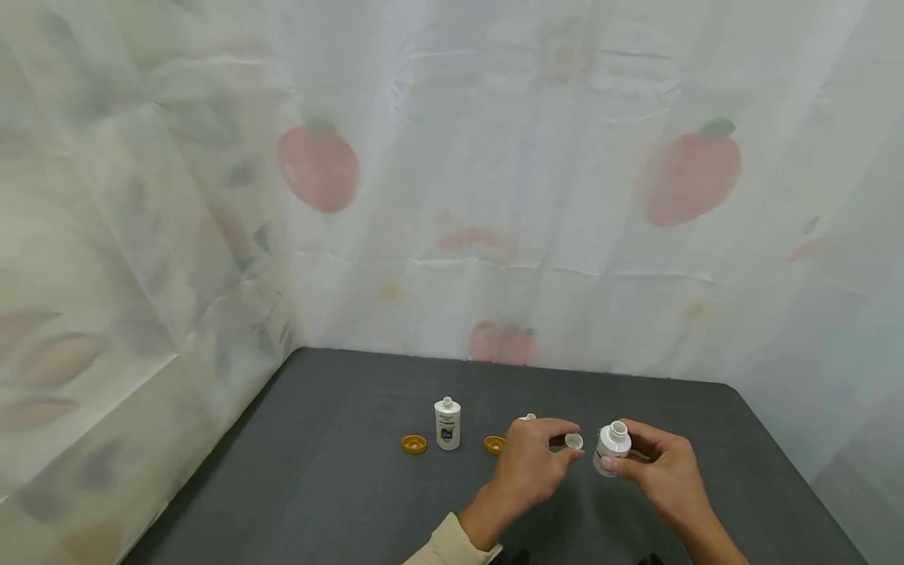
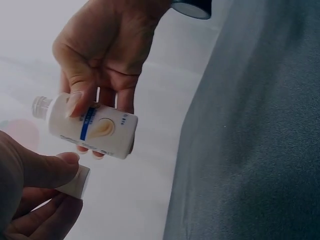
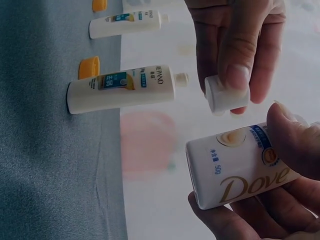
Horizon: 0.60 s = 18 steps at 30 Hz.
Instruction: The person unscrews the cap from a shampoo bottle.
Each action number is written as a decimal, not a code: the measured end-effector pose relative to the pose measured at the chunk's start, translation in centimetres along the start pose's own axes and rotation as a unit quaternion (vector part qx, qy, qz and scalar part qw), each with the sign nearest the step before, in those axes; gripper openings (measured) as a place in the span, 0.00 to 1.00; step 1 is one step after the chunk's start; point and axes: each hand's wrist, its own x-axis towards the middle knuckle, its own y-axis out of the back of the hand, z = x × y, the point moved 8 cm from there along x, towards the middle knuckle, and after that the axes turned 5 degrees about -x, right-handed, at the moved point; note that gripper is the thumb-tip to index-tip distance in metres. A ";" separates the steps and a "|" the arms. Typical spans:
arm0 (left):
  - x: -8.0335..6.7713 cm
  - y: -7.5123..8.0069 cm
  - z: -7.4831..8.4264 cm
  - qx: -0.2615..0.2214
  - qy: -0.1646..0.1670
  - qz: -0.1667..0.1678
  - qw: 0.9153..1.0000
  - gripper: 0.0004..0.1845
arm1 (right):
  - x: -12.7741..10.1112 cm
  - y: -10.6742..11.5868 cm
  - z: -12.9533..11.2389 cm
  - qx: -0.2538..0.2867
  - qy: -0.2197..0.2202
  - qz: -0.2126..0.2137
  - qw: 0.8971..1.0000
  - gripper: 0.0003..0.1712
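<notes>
My right hand [image 1: 660, 467] grips a small white Dove bottle [image 3: 235, 167] around its body. The bottle's threaded neck [image 2: 41, 107] is bare. Between thumb and fingers, my left hand [image 1: 533, 463] pinches a white cap [image 3: 225, 95], its hollow side facing the bottle in the head view. Cap and bottle are held a short way apart, above the table. Beyond the left hand stands a white Repand bottle [image 3: 125, 90], mostly hidden by that hand in the head view. A second such bottle [image 1: 447, 424] stands further left. Neither has a cap on its neck.
Two orange-yellow caps lie on the dark grey table [image 1: 339, 486]: one cap [image 1: 413, 445] left of the far bottle, the other cap [image 1: 494, 445] beside the nearer one. A white curtain [image 1: 565, 196] printed with fruit hangs behind the table and along its left side.
</notes>
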 end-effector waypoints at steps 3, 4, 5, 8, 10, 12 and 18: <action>0.0 -0.5 -0.2 0.009 0.007 -0.004 1.000 0.13 | 0.1 0.0 0.2 -0.007 -0.005 -0.001 1.000 0.32; 0.0 -0.6 -0.3 0.012 0.008 -0.004 1.000 0.13 | 0.1 0.0 0.3 -0.012 -0.007 -0.001 1.000 0.32; 0.0 -0.7 -0.3 0.015 0.009 -0.002 1.000 0.12 | 0.1 -0.1 0.4 -0.017 -0.009 -0.002 1.000 0.32; 0.1 -0.9 -0.3 0.022 0.004 0.006 1.000 0.12 | 0.1 -0.1 0.6 -0.028 -0.017 -0.007 0.999 0.32; 0.1 -1.1 -0.2 0.033 -0.006 0.014 0.999 0.13 | 0.2 -0.1 0.7 -0.032 -0.023 -0.008 0.999 0.33; 0.1 -1.3 -0.2 0.041 -0.014 0.019 0.999 0.13 | 0.2 -0.1 0.8 -0.031 -0.027 -0.011 0.999 0.33; 0.0 -2.2 -0.4 0.074 -0.024 0.024 0.997 0.13 | 0.3 0.0 1.2 -0.025 -0.033 -0.007 0.999 0.34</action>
